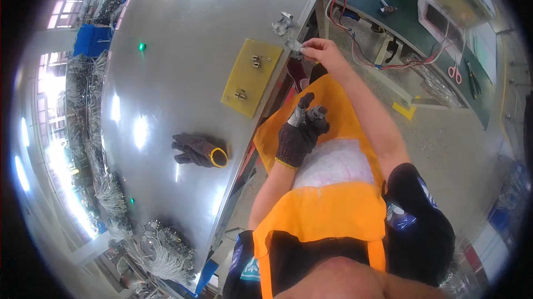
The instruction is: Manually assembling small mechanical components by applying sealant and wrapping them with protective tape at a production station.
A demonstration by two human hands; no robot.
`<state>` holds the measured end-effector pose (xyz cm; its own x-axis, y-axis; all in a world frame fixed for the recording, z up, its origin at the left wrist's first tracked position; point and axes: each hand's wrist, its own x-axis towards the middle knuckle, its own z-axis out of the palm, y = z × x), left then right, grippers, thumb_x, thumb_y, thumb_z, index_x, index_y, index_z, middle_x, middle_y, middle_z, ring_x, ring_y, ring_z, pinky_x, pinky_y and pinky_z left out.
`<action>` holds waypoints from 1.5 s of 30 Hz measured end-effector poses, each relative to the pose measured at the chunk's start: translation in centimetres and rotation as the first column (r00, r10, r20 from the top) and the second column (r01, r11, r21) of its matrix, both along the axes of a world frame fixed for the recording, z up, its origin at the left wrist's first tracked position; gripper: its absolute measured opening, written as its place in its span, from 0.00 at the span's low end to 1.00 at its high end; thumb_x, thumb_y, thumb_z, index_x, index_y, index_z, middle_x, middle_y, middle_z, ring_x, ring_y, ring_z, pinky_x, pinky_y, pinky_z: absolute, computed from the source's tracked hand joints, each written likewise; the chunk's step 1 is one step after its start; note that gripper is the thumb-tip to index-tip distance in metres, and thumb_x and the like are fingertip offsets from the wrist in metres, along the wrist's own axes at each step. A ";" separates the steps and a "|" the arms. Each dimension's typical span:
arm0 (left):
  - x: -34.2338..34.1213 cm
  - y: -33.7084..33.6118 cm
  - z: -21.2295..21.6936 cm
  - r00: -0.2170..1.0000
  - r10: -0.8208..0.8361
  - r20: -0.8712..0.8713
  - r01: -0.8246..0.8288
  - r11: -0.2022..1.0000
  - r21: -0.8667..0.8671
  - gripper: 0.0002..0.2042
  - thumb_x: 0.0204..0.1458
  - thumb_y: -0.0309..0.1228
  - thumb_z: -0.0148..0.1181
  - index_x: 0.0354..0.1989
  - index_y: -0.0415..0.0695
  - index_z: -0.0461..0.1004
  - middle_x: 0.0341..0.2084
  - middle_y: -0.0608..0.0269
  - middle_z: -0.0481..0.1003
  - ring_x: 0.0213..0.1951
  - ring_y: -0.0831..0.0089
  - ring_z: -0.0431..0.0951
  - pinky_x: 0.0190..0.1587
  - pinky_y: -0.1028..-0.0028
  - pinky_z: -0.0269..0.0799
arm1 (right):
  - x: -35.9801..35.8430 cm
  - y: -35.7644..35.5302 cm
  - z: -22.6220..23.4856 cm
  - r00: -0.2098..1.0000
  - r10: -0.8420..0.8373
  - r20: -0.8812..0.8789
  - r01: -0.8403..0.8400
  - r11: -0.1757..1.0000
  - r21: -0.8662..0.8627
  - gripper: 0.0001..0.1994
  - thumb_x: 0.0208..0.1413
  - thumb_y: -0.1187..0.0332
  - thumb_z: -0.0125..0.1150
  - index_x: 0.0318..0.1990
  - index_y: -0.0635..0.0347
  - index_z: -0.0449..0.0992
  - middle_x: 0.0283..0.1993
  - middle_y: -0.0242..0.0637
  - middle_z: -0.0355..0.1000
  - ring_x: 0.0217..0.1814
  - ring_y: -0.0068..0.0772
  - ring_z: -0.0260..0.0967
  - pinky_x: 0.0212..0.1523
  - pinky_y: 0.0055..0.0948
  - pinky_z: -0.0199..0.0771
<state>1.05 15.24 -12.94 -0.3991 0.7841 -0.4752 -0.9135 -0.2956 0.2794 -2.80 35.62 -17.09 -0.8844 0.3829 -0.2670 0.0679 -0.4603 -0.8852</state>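
My right hand [325,53], bare, reaches to the edge of the metal table. Its thumb and fingertips are pinched on a crumpled scrap of grey tape [294,45]. Another crumpled grey scrap [283,23] lies just beyond it on the tabletop. My left hand [301,132] wears a dark knit glove with grey tape wrapped round its fingers. Held over my orange apron [322,210], it has its fingers apart and nothing visible in them. A second dark glove [195,150] with a yellow cuff rim lies loose on the table.
A yellow board [251,79] with small metal fittings lies near the table edge [225,210]. Bundled pale wires [166,254] line the far left side. On the right, a green bench holds cables [355,43], red-handled scissors [455,74] and pliers [473,81].
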 end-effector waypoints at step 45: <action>-0.9 1.0 -2.2 0.992 -0.022 -0.123 0.013 0.997 -0.071 0.22 0.56 0.39 0.45 0.57 0.45 0.56 0.39 0.52 0.70 0.36 0.60 0.74 0.37 0.68 0.71 | 9.6 -2.8 5.7 0.907 0.417 0.061 -0.225 0.358 0.906 0.10 0.35 0.81 0.60 0.29 0.62 0.71 0.37 0.36 0.72 0.41 0.41 0.65 0.39 0.32 0.67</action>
